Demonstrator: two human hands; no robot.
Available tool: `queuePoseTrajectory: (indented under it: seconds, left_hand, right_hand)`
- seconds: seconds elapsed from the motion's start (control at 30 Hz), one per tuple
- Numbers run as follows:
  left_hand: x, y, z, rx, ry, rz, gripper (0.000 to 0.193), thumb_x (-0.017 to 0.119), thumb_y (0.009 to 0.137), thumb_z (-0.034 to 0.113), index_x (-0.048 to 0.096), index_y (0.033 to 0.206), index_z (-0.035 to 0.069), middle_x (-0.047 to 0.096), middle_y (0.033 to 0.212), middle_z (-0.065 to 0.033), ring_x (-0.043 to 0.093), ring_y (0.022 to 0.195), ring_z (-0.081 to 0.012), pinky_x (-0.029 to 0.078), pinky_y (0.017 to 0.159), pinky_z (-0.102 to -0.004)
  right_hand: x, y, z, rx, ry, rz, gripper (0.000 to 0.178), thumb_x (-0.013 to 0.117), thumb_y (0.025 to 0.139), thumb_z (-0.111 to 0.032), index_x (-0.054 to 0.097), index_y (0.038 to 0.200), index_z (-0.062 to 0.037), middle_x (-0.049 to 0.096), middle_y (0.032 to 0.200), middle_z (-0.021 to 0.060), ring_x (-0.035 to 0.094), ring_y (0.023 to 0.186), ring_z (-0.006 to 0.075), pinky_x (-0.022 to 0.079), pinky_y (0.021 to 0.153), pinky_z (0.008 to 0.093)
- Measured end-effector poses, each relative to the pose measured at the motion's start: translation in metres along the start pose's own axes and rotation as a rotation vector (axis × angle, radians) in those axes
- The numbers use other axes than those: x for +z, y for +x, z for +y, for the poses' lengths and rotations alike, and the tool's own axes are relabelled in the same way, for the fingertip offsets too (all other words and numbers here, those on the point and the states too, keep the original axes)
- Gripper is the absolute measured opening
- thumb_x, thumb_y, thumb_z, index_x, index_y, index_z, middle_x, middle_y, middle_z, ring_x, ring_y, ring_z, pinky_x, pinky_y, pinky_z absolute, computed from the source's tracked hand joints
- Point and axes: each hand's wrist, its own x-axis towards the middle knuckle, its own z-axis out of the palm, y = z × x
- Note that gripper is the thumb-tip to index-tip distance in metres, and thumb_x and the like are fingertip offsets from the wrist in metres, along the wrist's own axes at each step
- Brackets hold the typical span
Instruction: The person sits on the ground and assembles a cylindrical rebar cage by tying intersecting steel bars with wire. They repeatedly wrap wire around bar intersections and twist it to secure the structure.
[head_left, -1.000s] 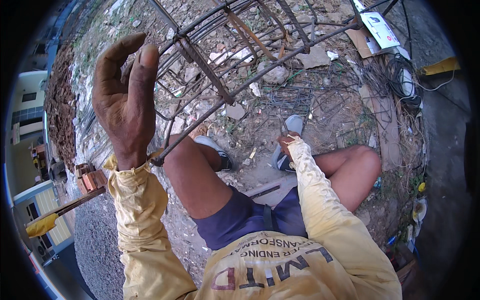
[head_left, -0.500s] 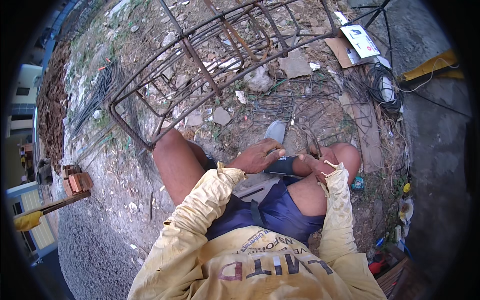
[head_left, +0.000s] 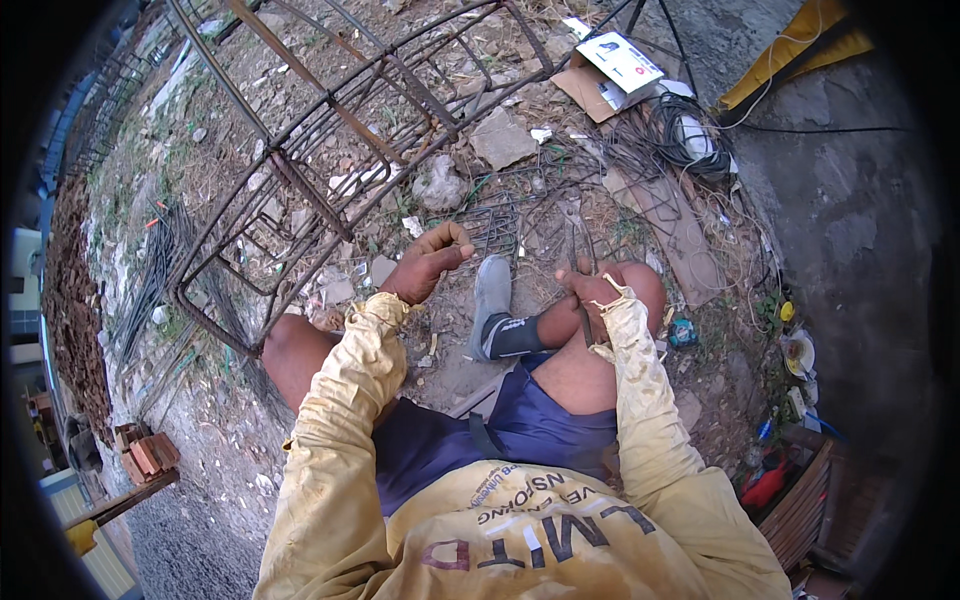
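Rubbly ground (head_left: 225,410) | pincers (head_left: 573,240) | head away from wearer | axis fore-and-aft

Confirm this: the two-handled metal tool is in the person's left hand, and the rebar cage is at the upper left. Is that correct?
Not quite: the head view shows the two-handled metal tool in the right hand, not the left hand. The rebar cage is at the upper left.

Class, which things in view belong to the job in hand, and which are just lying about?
Seemingly the job's:
pincer-like tool in the right hand;
steel-bar cage in front.

Apparently lying about:
cardboard box;
dark coiled cable;
reddish bricks.
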Motion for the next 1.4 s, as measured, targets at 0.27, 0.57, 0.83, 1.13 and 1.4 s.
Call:
queuePoseTrajectory:
  seconds: [0.27,0.57,0.83,1.13,1.4]
  left_hand:
    - [-0.004,-0.021,-0.017,-0.014,0.141,0.407,0.024,0.073,0.086,0.025,0.059,0.081,0.007,0.053,0.072,0.0051,0.044,0.067,-0.0053,0.036,0.062,-0.0226]
    - [0.031,-0.039,-0.004,0.023,0.581,0.069,0.041,0.053,0.097,0.041,0.065,0.099,0.002,0.06,0.076,-0.0101,0.057,0.072,-0.02,0.046,0.068,-0.0348]
    - [0.076,-0.06,-0.053,0.02,0.229,0.788,0.036,0.05,0.099,0.034,0.066,0.098,0.001,0.06,0.072,-0.0067,0.054,0.067,-0.0165,0.043,0.063,-0.0331]
    - [0.116,-0.077,-0.073,-0.057,-0.058,0.87,0.032,0.052,0.099,0.03,0.057,0.086,0.002,0.051,0.068,-0.0003,0.045,0.063,-0.0091,0.039,0.056,-0.0285]
    - [0.115,-0.085,-0.056,0.008,-0.081,0.882,0.031,0.054,0.097,0.03,0.059,0.086,0.001,0.058,0.072,-0.0074,0.051,0.067,-0.0141,0.044,0.063,-0.0326]
  right_hand:
    - [-0.03,0.004,0.009,-0.323,-0.389,0.346,0.036,0.069,0.081,-0.036,0.063,0.084,-0.0009,0.06,0.068,0.0123,0.056,0.062,0.0244,0.043,0.058,0.0377]
    - [-0.04,0.013,-0.057,-0.882,-0.359,0.436,0.029,0.07,0.085,-0.028,0.069,0.104,-0.0059,0.068,0.085,0.0153,0.064,0.08,0.033,0.049,0.08,0.0399]
    - [0.048,-0.009,-0.046,-0.473,0.04,0.203,0.024,0.072,0.085,-0.024,0.069,0.099,-0.0048,0.066,0.083,0.0067,0.059,0.075,0.0139,0.048,0.074,0.0298]
    - [0.149,-0.004,0.007,-0.593,0.251,-0.014,0.035,0.075,0.082,-0.018,0.062,0.109,0.0,0.064,0.087,0.0045,0.059,0.076,0.0115,0.048,0.069,0.0274]
    - [0.156,-0.009,-0.004,-0.419,0.444,-0.032,0.044,0.072,0.081,-0.01,0.054,0.119,0.0023,0.057,0.091,0.0043,0.054,0.079,0.0117,0.045,0.069,0.0259]
